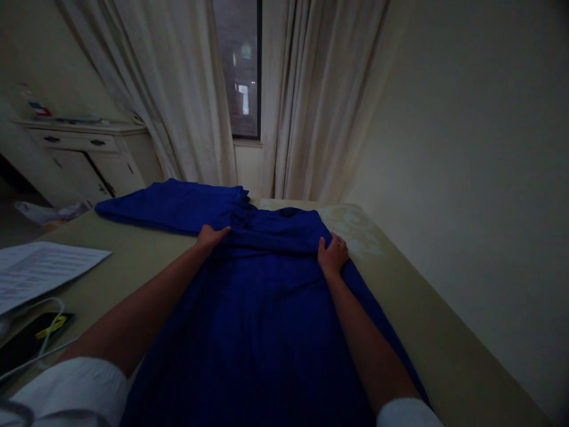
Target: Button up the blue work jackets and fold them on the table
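A large deep-blue cloth garment (262,320) lies spread over the table, running from the near edge toward the far end. Across its far part is a raised fold, and a wide flat section reaches out to the left. My left hand (212,237) grips the left end of this fold, thumb on top and fingers partly hidden by cloth. At the right end, my right hand (333,254) is closed on the garment's edge, fingers curled over it. The cloth between my hands looks fairly taut, with some creases. Which kind of garment it is, I cannot tell.
The table (146,261) has a pale patterned cover. On its left are printed sheets (48,267), a dark flat object (35,338) with a yellow mark, and a white cable (57,308). A wall (480,178) borders the right; curtains (178,89) and a cabinet (84,148) stand behind.
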